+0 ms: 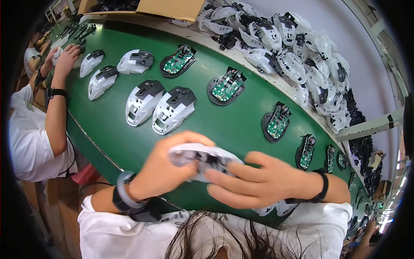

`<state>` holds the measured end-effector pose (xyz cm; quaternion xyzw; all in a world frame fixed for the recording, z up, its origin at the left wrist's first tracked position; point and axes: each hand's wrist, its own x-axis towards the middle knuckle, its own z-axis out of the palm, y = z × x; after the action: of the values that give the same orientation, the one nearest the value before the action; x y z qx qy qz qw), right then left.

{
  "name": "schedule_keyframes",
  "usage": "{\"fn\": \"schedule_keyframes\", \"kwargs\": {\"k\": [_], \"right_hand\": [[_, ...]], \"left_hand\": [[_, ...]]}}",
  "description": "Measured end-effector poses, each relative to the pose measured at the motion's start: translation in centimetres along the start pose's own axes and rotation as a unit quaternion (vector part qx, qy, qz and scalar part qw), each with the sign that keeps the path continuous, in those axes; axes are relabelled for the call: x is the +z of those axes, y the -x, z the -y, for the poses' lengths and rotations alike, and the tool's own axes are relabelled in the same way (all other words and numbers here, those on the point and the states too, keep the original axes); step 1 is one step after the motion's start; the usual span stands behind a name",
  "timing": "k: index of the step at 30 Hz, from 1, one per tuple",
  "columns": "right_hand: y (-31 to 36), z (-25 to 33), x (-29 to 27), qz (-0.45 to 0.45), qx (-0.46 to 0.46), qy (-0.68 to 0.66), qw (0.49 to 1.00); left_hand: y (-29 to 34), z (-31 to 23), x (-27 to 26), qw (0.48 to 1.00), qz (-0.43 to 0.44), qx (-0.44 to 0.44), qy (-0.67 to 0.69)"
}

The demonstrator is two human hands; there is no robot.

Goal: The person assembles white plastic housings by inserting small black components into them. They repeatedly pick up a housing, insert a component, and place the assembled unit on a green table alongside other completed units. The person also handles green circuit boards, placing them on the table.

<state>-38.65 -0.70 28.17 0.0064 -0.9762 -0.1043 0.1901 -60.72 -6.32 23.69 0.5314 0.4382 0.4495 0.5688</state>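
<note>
My left hand (163, 163) grips a white computer mouse shell (211, 159) above the green table, with its dark inner parts showing. The fingers of my right hand (263, 179) are bent against the same shell's right end and slightly blurred. Beyond the left hand, two white mouse shells with dark grey tops (174, 110) rest side by side. Mouse bases with green circuit boards (226, 86) form a spaced row across the table. More white shells (263, 210) are partly hidden below my right forearm.
White shells (297, 64) are heaped along the far right ledge, beside a pile of black parts (360, 129). A cardboard box (170, 9) stands at the back. To the left, a co-worker's hands (64, 58) hold a white part near several more shells (102, 82).
</note>
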Motion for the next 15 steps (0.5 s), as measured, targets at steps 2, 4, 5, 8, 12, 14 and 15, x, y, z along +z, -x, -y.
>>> {"fn": "schedule_keyframes", "kwargs": {"k": [2, 4, 5, 8, 12, 14, 15], "right_hand": [[0.5, -2.9, -0.5, -0.020, 0.061, -0.016, 0.998], [0.2, -7.9, 0.8, -0.092, 0.210, 0.011, 0.973], [-0.6, -11.6, 1.9, -0.149, 0.219, 0.054, 0.963], [0.7, -21.8, 7.0, 0.003, 0.298, 0.144, 0.944], [0.0, -27.4, 12.4, 0.158, 0.283, 0.180, 0.929], [-0.6, -27.8, 13.5, 0.171, 0.253, 0.202, 0.931], [-1.1, -27.5, 13.6, 0.152, 0.240, 0.197, 0.938]], "left_hand": [[0.8, -0.1, -1.1, 0.993, -0.103, 0.041, -0.031], [0.6, -0.6, -0.3, 0.959, -0.077, 0.151, -0.227], [-0.2, -0.7, 0.9, 0.909, -0.045, 0.246, -0.335], [-1.9, 1.5, 3.9, 0.814, 0.095, 0.337, -0.464], [-1.3, 1.3, 4.1, 0.838, 0.257, 0.252, -0.410], [-1.1, 0.0, 2.9, 0.858, 0.234, 0.235, -0.391], [-1.3, -1.4, 1.4, 0.848, 0.159, 0.229, -0.450]]}}
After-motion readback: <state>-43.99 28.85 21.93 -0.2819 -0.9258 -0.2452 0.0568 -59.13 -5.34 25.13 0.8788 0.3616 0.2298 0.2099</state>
